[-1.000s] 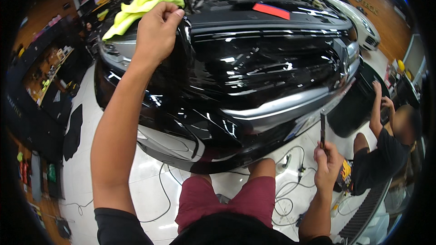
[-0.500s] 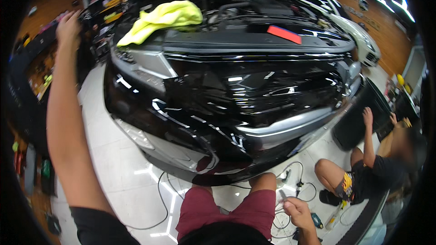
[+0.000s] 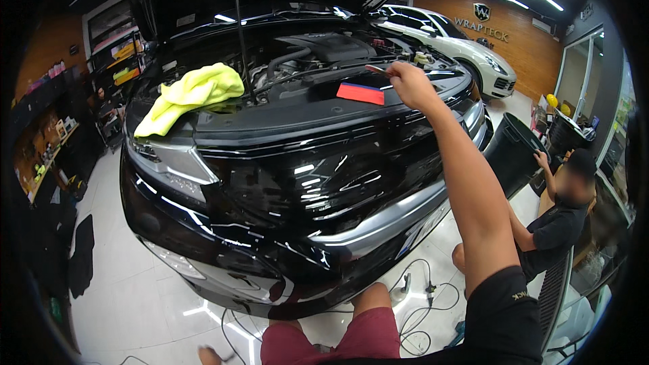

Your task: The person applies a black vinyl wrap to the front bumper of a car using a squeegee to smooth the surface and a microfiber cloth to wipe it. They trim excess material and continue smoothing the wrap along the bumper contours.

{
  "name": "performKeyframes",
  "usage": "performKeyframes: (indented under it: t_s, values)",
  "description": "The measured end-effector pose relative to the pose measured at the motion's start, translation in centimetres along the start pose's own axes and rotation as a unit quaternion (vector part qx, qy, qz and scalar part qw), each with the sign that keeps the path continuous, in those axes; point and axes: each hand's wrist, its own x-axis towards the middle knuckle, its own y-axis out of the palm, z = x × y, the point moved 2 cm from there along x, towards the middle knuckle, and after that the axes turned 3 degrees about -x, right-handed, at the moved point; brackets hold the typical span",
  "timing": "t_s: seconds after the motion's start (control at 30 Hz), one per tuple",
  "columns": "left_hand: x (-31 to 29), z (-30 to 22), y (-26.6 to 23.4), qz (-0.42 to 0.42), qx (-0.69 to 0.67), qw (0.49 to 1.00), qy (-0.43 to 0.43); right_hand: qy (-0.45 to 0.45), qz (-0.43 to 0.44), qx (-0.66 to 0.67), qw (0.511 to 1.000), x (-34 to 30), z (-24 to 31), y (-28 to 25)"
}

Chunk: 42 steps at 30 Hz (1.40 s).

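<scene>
My right hand (image 3: 411, 86) is raised over the front of the black car (image 3: 270, 192), its fingers pinched on a small thin flat tool (image 3: 376, 69) that points left; its exact kind is too small to tell. Just left of this hand, a red squeegee card (image 3: 360, 93) with a blue edge lies on the black trim panel behind the grille. A crumpled yellow-green microfibre cloth (image 3: 196, 91) rests farther left, above the headlight. Only a small blurred part of my left hand (image 3: 209, 355) shows at the lower edge, low near the floor; its fingers cannot be made out.
The raised hood leaves the engine bay (image 3: 318, 51) exposed, with a prop rod (image 3: 236, 10) standing in it. A co-worker (image 3: 558, 223) crouches at right beside a black bin (image 3: 512, 149). Cables (image 3: 427, 297) lie on the floor. A white car (image 3: 466, 47) stands behind.
My right hand has risen from beside my legs to above the engine bay's front edge. My left arm has dropped from the far left to the lower edge. The view has shifted.
</scene>
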Motion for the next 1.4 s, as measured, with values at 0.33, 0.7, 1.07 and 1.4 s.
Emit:
performKeyframes:
  t_s: [0.33,0.7,1.07,1.4]
  values:
    - [-13.7,2.7,6.6,0.281,0.141,0.949,0.003,-0.084,0.165,0.016,0.983,8.4,6.3,10.5]
    - [-13.1,7.6,0.3,0.093,0.040,0.988,-0.116,-0.015,0.104,0.067,0.992,3.9,4.9,3.0]
    - [-5.0,-40.6,-43.2,-0.406,-0.142,0.794,0.430,-0.110,-0.016,-0.026,0.993,-1.6,4.3,3.3]
    - [-0.2,-43.6,-46.9,-0.482,0.024,0.744,0.462,0.294,-0.144,0.567,0.756,-17.4,4.5,-1.5]
